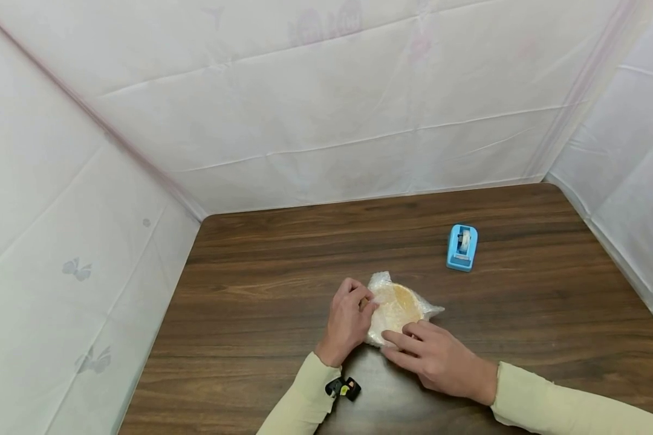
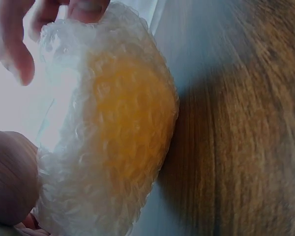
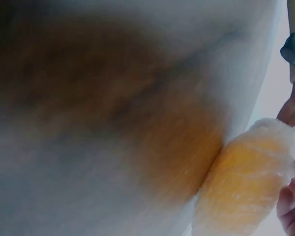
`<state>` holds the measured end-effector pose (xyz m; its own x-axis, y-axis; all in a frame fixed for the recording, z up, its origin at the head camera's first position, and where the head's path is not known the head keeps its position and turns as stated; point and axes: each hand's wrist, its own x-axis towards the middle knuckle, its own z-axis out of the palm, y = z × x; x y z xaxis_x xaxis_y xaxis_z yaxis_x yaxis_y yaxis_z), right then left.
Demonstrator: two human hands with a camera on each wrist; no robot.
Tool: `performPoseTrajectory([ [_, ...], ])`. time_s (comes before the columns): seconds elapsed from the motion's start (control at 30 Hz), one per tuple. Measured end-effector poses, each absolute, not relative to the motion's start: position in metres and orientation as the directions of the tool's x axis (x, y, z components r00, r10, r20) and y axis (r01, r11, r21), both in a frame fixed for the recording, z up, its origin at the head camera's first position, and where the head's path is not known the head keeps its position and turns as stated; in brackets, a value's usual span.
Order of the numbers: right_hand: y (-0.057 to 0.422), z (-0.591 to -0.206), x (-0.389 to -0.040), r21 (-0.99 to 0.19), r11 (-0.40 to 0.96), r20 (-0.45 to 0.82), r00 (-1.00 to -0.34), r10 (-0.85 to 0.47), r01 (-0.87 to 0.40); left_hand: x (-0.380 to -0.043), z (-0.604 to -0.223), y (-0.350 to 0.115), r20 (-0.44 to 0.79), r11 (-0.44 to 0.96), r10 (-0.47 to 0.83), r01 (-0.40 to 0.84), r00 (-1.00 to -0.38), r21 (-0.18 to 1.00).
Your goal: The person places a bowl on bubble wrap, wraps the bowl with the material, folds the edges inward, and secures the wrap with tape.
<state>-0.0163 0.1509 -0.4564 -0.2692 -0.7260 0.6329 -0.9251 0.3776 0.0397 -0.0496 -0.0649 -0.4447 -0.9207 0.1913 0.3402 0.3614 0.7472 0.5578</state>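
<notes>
A round, yellow-orange, bowl-like item wrapped in clear bubble wrap (image 1: 394, 305) lies on the table, with loose corners of wrap at the back and right. My left hand (image 1: 347, 320) holds its left edge with curled fingers and thumb. At the front right, my right hand (image 1: 441, 359) grips the wrap, its fingers bent over the top. The left wrist view shows the bubble wrap (image 2: 123, 118) close up, a nail-side fingertip (image 2: 88, 7) touching its upper end. Seen from the right wrist, the yellow item (image 3: 248, 182) shows through the wrap beside the left hand's fingers.
A light blue tape dispenser (image 1: 462, 247) with a roll in it stands behind and to the right of the wrapped item. The dark wooden table (image 1: 250, 290) meets white sheet walls (image 1: 326, 109) at the back and both sides. A small black device (image 1: 344, 388) sits at the left wrist.
</notes>
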Motion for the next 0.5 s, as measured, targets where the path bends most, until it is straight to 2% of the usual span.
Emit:
performPoseTrajectory([
  [0.07, 0.1508, -0.4576, -0.0154, 0.056, 0.372, 0.626, -0.258, -0.736, -0.926, -0.0494, -0.4447, -0.0649, 0.331, 0.746, 0.190, 0.355, -0.924, 0.563],
  [0.27, 0.1531, -0.4594, -0.0134, 0.025, 0.415, 0.590, -0.321, -0.740, -0.910, -0.0494, -0.4457, -0.0651, 0.340, 0.737, 0.191, 0.363, -0.921, 0.570],
  [0.5, 0.1546, -0.4621, -0.0160, 0.005, 0.417, 0.592, -0.333, -0.734, -0.909, -0.0499, -0.4464, -0.0652, 0.340, 0.738, 0.180, 0.355, -0.923, 0.574],
])
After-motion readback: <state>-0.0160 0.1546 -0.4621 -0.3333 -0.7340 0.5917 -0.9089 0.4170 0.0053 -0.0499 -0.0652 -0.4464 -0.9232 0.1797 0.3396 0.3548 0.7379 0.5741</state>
